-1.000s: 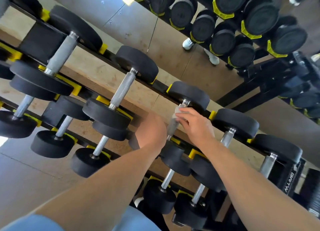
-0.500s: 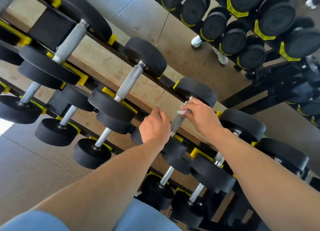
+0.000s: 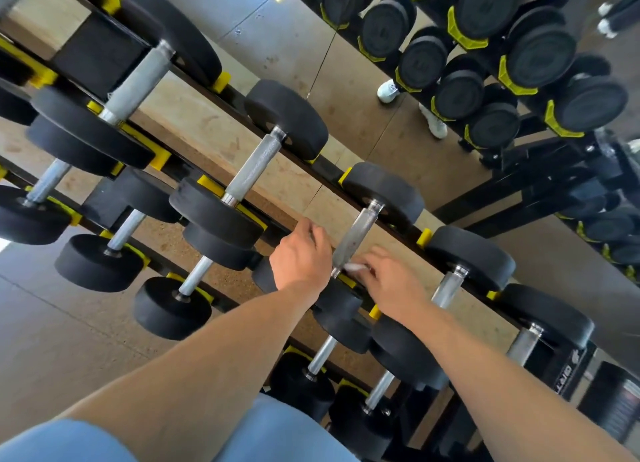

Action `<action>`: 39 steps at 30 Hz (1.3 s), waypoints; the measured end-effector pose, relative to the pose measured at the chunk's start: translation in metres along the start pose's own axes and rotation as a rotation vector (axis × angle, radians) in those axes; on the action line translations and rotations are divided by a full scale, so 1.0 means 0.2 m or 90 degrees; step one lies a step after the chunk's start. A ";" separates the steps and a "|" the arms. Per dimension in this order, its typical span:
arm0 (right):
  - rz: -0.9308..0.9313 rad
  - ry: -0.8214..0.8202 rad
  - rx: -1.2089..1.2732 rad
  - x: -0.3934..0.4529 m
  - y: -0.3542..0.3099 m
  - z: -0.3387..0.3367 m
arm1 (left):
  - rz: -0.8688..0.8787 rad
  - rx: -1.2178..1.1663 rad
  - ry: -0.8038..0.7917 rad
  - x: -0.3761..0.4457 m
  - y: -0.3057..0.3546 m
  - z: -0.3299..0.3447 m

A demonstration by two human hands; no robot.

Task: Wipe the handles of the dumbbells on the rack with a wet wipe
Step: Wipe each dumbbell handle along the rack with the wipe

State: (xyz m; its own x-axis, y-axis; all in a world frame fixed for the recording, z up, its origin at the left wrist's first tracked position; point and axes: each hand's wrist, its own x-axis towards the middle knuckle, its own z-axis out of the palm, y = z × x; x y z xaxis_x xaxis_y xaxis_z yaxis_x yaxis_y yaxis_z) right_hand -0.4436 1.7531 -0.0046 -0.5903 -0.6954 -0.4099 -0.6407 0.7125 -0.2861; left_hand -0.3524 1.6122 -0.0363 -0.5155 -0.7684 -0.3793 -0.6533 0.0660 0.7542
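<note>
Head view: you look down on the dumbbell rack (image 3: 322, 165), upper tier.
Task thing: the knurled dumbbell handle (image 3: 356, 235) lies between your two hands.
Long axis: it runs from the near black head beneath your wrists up and right to the far head (image 3: 384, 195).
Wet wipe: the white wet wipe (image 3: 356, 267) sits at the handle's near end.
Right hand: your right hand (image 3: 391, 285) is nearer; its fingers pinch the wipe against the bar.
Left hand: your left hand (image 3: 301, 257) rests just left of the handle, fingers curled; whether they hold anything you cannot tell.
Coming move: the bare handle stretches up and right from the wipe.
</note>
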 end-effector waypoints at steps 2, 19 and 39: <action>0.077 0.144 0.082 0.02 0.01 -0.02 | -0.001 0.003 -0.001 0.00 0.00 -0.01; 0.026 0.152 0.073 0.09 -0.03 -0.01 | 0.004 0.021 -0.005 0.01 -0.01 0.01; 0.230 0.252 0.412 0.01 -0.06 0.00 | -0.012 0.024 -0.022 0.02 0.00 0.00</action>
State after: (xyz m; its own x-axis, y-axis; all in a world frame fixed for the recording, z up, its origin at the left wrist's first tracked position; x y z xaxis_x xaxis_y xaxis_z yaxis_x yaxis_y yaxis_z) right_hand -0.4376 1.7425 -0.0013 -0.9111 -0.3097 -0.2720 -0.0423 0.7267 -0.6857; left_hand -0.3534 1.6096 -0.0378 -0.5219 -0.7470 -0.4119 -0.6829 0.0765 0.7265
